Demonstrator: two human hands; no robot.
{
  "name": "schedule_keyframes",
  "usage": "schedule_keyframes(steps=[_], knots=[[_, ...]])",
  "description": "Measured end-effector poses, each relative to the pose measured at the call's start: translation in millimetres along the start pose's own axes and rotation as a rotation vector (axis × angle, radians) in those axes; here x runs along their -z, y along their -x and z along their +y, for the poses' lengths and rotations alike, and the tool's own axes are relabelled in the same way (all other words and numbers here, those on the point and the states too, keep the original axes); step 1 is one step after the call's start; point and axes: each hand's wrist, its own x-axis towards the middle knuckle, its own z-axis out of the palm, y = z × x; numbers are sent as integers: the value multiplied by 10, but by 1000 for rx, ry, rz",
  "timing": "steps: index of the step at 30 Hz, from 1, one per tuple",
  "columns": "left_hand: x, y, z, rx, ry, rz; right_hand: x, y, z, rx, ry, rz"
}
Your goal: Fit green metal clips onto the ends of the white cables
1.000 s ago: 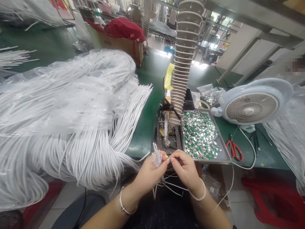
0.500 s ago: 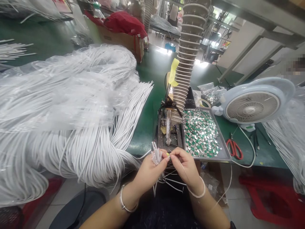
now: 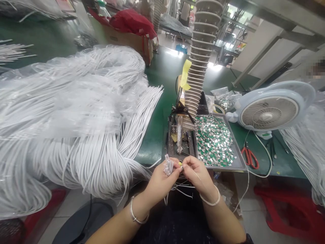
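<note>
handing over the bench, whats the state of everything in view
left hand: closed on a white wire bundle, ends upward
right hand: fingers pinched, against the left hand's fingers
white cable hank: heaped on the green workbench, partly under clear plastic
metal tray: filled with green-and-silver pieces
desk fan: upright, facing the person, running unclear
red-handled scissors: lying on the green workbench

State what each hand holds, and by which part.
Left hand grips white cables just below their ends; right hand pinches something too small to tell.

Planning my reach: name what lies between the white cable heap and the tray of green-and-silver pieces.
In the head view: green bench top and a dark metal jig.
</note>
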Motion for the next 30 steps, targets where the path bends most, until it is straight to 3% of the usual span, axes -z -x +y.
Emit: schedule_keyframes(steps=[4,8,14,24,30], knots=[[-18,-6,31,33,36,49,2,28,-48,244,274,101],[-22,-21,55,60,56,106,-5,50,-5,392,390,182],[-37,-29,29,91,138,152,-48,59,74,376,318,287],[-69,-11,124,100,188,154,-95,77,51,394,313,258],[-52,-20,144,125,141,195,-90,65,48,566,445,282]])
